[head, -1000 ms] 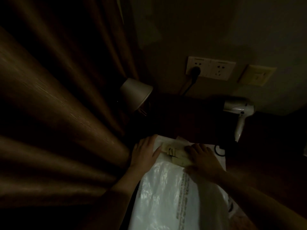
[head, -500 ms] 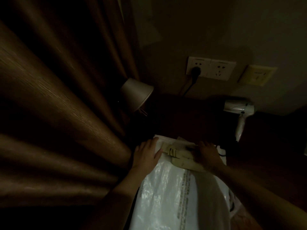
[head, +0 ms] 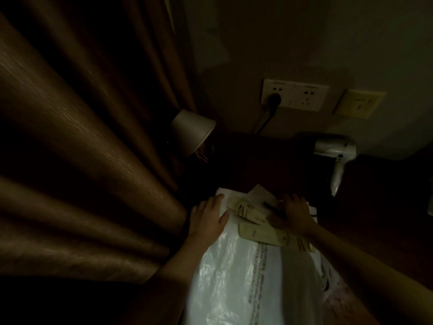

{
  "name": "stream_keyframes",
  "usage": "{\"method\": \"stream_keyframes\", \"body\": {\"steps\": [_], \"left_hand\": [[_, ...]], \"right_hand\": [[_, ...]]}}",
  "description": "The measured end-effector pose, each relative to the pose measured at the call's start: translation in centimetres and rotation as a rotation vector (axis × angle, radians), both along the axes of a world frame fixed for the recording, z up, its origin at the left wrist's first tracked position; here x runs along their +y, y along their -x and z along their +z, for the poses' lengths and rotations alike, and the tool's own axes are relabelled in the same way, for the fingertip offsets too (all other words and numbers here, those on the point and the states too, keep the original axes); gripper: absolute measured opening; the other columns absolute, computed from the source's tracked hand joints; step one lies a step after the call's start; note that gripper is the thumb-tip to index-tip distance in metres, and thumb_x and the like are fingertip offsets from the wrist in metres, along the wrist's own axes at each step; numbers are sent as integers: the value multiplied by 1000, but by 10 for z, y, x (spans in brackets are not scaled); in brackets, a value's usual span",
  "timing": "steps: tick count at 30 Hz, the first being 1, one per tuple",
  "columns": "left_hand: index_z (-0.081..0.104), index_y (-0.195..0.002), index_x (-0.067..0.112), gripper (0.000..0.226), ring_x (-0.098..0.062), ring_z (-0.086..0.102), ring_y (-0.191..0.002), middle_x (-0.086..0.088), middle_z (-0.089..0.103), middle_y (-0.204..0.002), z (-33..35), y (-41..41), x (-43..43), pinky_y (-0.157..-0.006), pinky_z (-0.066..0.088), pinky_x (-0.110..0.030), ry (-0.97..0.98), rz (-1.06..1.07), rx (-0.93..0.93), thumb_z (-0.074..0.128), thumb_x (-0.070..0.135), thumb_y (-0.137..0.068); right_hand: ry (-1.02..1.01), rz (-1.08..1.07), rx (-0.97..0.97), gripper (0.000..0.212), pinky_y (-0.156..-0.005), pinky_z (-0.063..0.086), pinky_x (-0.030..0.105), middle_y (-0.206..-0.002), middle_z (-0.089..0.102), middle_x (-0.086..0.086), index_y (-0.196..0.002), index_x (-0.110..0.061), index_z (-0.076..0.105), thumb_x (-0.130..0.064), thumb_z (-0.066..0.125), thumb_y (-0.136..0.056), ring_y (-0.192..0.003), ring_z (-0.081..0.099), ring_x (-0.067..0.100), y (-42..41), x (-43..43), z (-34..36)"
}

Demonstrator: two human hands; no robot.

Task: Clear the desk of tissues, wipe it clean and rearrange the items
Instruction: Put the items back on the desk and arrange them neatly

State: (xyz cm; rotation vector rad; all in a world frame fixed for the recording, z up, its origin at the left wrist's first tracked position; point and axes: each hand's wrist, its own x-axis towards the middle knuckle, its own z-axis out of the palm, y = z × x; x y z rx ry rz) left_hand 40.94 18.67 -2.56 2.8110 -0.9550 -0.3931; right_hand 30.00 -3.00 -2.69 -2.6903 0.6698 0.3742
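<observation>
**Thin packets on slick plastic: press, don't pinch**

Because the room is so dim, you can only partly read the dark tabletop [head: 269,160]. Take the white plastic bag [head: 234,277] as your landmark: your left hand [head: 207,218] lies flat on its far left corner, fingers spread and gripping nothing. Your right hand [head: 293,214] presses, fingers flat, on the tan paper packets [head: 260,233] lying across the bag's far end. They look light, thin and slightly stiff, likely to skate on the glossy film. Slide them to an edge and pinch them by a long side. No tissues are visible.
</observation>
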Motion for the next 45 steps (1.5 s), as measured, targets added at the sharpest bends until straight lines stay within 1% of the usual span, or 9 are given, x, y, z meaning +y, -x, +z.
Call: {"method": "stream_keyframes", "body": {"steps": [3, 5, 8, 11, 18, 26, 32, 42, 45], "left_hand": [[28, -149, 24, 60, -23, 43, -128, -2, 43, -145, -4, 1, 0, -103, 31, -35, -13, -2, -15, 24, 56, -98], [30, -148, 24, 75, -23, 45, -126, -2, 45, -143, -2, 3, 0, -102, 32, -35, -30, -2, -16, 9, 64, -88], [31, -148, 24, 89, -24, 47, -125, -2, 47, -142, -1, 5, 0, -101, 34, -35, -15, -12, -25, -3, 64, -76], [31, -148, 24, 65, -23, 46, -125, -1, 46, -142, -2, 3, 4, -102, 34, -36, -12, 0, -25, 20, 59, -95], [29, -148, 24, 55, -22, 45, -125, 0, 43, -144, 3, 10, 19, -103, 34, -36, 4, 19, -12, 33, 50, -100], [29, -148, 25, 54, -21, 44, -125, 0, 44, -143, -5, 24, 24, -104, 32, -35, -3, 26, -1, 35, 49, -100], [27, -149, 24, 54, -21, 44, -126, -1, 44, -143, 0, 25, 20, -104, 33, -36, 20, 11, -12, 34, 48, -100], [31, -147, 23, 53, -23, 47, -124, -2, 46, -142, 4, 20, 25, -102, 34, -37, 36, 41, -23, 36, 47, -100], [30, -147, 23, 53, -24, 46, -124, -2, 46, -141, 4, 20, 26, -103, 34, -37, 28, 36, -23, 36, 47, -100]], "right_hand": [[-79, -48, -107, 62, -83, 30, 26, -129, 47, 11, -134, -9, 45, -43, 65, -85, -119, 43, 26, 3, 2, -2], [-134, -70, -154, 59, -72, 27, 23, -127, 44, 12, -132, -7, 45, -33, 69, -84, -114, 46, 27, 4, 4, 1], [-168, -61, -281, 55, -71, 27, 21, -124, 46, 15, -128, -5, 50, -23, 73, -82, -108, 50, 28, 5, 4, 5], [-189, -50, -392, 56, -76, 32, 23, -122, 48, 14, -129, -5, 51, -20, 74, -81, -107, 50, 27, 11, 1, 13], [-118, 369, -117, 50, -84, 48, 35, -118, 49, 7, -124, -13, 52, -31, 70, -81, -103, 54, 27, 49, 24, -3], [259, 383, -165, 68, -71, 52, 41, -103, 57, 6, -121, -14, 54, -57, 42, -69, -83, 55, 25, 68, 44, -7], [277, 397, -116, 70, -57, 56, 39, -83, 63, 11, -102, -8, 67, -39, 88, -42, -64, 62, 28, 62, 38, -8], [141, 398, -146, 75, -57, 52, 33, -88, 58, 2, -104, -23, 49, -35, 86, -40, -71, 57, 22, 63, 29, -10], [73, 385, -130, 65, -73, 50, 36, -103, 54, 6, -117, -23, 46, -28, 79, -61, -87, 57, 27, 62, 30, -8]]}}
